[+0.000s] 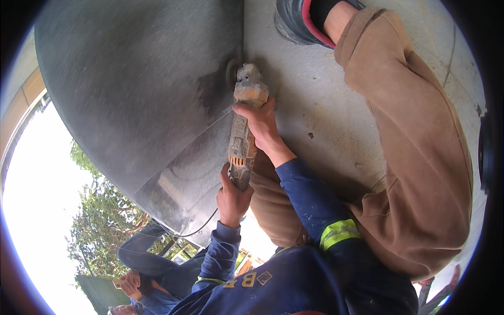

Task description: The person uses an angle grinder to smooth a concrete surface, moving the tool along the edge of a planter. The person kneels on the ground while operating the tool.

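Both my hands are closed round a dusty orange and grey angle grinder point(240, 149). My right hand point(261, 123) grips its upper body just behind the gear head. Lower down, my left hand point(232, 202) wraps the rear end of the housing. The thin grinder disc point(232, 73) stands edge-on at the seam between a dark grey curved panel point(131, 89) and a paler grey surface point(310, 105). Whether it touches the panel I cannot tell. Round the disc the panel shows a darker, uneven patch.
A thin black cord point(202, 228) runs from the grinder's rear past the panel's lower edge. My bent leg in brown trousers point(420, 131) fills the right side, ending in a dark shoe point(296, 23). Another person's hands point(131, 283) show at lower left, before a tree point(100, 226).
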{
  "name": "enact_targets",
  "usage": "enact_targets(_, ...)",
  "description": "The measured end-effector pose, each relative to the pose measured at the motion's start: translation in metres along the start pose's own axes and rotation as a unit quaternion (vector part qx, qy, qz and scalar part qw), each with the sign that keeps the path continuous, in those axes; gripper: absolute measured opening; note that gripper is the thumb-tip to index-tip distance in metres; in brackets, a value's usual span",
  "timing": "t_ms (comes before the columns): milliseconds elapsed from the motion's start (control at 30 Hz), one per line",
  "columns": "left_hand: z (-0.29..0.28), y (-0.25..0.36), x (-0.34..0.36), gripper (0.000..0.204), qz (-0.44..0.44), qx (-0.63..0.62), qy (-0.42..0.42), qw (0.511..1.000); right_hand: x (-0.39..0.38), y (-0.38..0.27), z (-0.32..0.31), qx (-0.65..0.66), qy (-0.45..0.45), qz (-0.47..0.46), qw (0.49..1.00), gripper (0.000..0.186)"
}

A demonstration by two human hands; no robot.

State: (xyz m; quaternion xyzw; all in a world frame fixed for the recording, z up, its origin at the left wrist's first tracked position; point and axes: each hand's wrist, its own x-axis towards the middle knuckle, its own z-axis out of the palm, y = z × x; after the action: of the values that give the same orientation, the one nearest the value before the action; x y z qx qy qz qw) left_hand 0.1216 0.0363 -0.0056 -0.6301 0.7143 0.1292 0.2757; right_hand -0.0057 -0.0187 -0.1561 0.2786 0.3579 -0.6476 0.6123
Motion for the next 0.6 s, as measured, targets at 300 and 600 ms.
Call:
enact_targets(300, 0.003, -0.004, 0.001, 0.083, -0.019, -0.012, -0.010, 1.000, 0.003, 0.007, 0.001, -0.011, 0.004, -0.019, 1.000, 0.073)
enact_targets(600, 0.006, -0.010, 0.002, 0.084, -0.004, -0.021, -0.002, 1.000, 0.003, 0.007, 0.003, -0.025, 0.019, -0.032, 0.999, 0.071)
